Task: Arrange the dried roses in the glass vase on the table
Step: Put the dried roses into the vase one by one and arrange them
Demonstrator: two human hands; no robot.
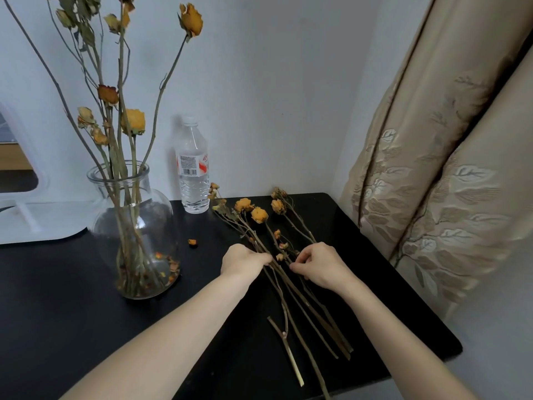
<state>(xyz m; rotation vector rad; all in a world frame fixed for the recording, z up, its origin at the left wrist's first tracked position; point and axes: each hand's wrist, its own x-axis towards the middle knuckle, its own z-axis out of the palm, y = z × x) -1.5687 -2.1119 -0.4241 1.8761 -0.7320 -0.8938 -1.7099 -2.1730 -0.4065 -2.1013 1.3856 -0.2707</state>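
Note:
A round glass vase (161, 215) stands at the left of the black table (72, 313) and holds several tall dried roses (134, 121) with yellow and orange heads. Fallen petals lie in its bottom. To its right a bundle of several dried roses (259, 215) lies flat on the table, heads toward the wall. My left hand (242, 259) curls over the stems at the bundle's left side. At the bundle's right side my right hand (320, 264) pinches stems with curled fingers.
A clear plastic water bottle (192, 168) stands by the wall behind the bundle. A loose petal (192, 242) lies between vase and bundle. A white object (43, 215) sits at the far left. Beige patterned curtains (438, 180) hang beside the table's right edge.

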